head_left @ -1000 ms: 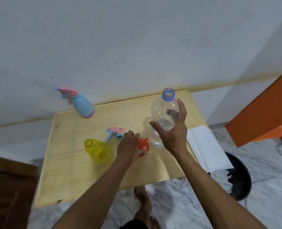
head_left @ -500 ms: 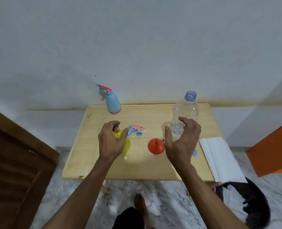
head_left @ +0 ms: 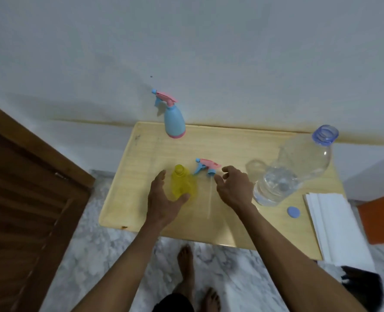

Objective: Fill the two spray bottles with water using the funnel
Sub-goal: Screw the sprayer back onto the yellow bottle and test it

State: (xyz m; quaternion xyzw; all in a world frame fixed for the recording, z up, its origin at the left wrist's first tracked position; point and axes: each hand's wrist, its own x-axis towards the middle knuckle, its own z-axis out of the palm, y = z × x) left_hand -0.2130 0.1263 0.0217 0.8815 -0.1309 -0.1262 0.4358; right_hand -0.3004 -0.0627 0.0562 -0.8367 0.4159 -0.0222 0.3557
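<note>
From the head cam: the yellow spray bottle (head_left: 182, 183) stands upright, cap off, with the left hand (head_left: 164, 199) cupping it, fingers spread and thumb against its base. The right hand (head_left: 233, 190) hovers loosely curled, holding nothing, just beside the loose trigger head (head_left: 206, 167). The big water bottle (head_left: 292, 172) on the right looks roughly a third full. I can't spot the funnel.

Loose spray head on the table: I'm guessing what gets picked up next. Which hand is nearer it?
Right. The right hand has fingers beside the spray head; the left hand sits farther left, around the yellow bottle.
</note>
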